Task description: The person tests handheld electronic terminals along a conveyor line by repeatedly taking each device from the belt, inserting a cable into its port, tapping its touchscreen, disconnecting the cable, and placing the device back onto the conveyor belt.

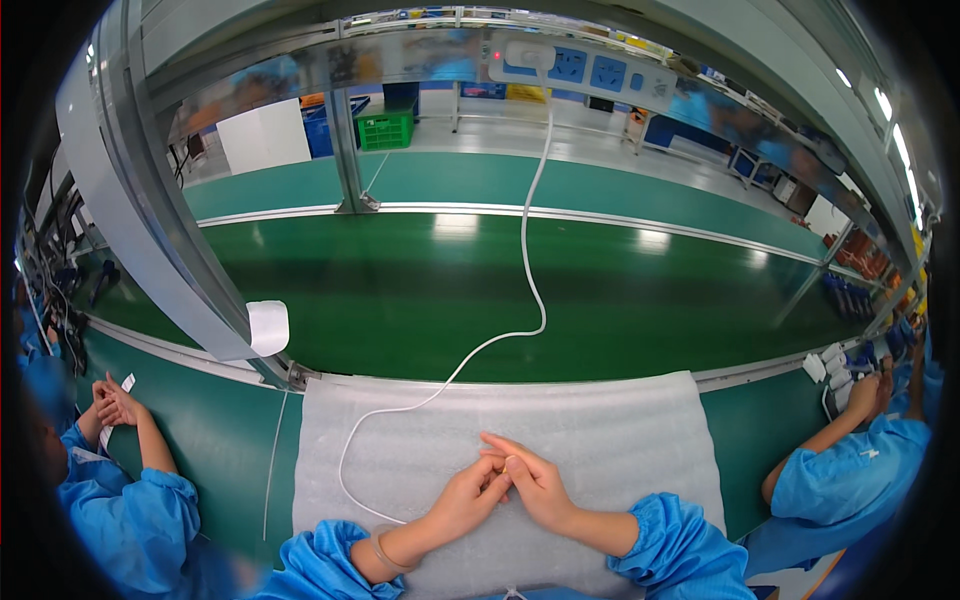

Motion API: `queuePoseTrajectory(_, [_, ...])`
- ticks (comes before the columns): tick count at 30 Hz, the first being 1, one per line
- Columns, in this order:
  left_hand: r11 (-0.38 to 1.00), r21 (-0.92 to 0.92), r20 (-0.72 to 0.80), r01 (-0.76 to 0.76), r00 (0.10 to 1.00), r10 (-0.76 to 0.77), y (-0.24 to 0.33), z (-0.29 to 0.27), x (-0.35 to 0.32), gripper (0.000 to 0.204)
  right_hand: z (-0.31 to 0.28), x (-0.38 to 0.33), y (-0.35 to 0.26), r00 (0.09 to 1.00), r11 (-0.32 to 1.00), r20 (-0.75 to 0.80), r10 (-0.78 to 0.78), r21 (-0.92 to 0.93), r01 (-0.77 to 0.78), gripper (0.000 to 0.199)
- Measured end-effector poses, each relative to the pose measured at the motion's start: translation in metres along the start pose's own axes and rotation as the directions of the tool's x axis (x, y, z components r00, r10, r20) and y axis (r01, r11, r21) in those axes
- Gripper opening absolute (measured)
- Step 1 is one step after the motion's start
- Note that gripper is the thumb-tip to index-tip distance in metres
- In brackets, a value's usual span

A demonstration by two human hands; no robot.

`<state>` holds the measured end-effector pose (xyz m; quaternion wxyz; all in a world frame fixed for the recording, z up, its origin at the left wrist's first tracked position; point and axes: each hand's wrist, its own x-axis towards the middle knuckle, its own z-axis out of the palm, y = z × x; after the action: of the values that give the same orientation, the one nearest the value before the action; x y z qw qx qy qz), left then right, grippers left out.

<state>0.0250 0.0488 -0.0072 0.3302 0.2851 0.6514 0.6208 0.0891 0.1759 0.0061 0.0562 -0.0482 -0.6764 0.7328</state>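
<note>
My left hand [470, 498] and my right hand [540, 492] meet over the white foam mat [600, 420], fingertips pressed together. A tiny yellowish spot shows between the fingertips; what they hold, if anything, is too small and covered to name. The right index finger points up and to the left, while the right thumb bends toward the left fingers. Around my left wrist is a pale band [385, 553]. A white cable [358, 440] curves over the mat and reaches my left forearm, where its end is hidden.
Beyond the mat runs a green conveyor belt [400, 290]. Overhead, a power strip [590, 72] has the cable's white plug in it. A metal post [190, 230] rises at left. Co-workers in blue sleeves sit at left [130, 520] and right [850, 470], hands on the bench.
</note>
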Motion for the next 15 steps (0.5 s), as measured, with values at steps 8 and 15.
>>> queuePoseTrajectory(8, [0.999,-0.037,0.012,0.014,1.000,-0.014,-0.0070,-0.0009,-0.0008,0.013,-0.0002,0.0007,0.0020,1.000,1.000,0.001,-0.004,-0.004,0.004,0.041])
queuePoseTrajectory(15, [0.999,-0.002,0.010,0.053,0.999,-0.053,-0.0057,-0.0021,-0.0019,0.014,0.0006,-0.0001,0.0015,1.000,1.000,0.010,0.018,-0.005,-0.018,0.040])
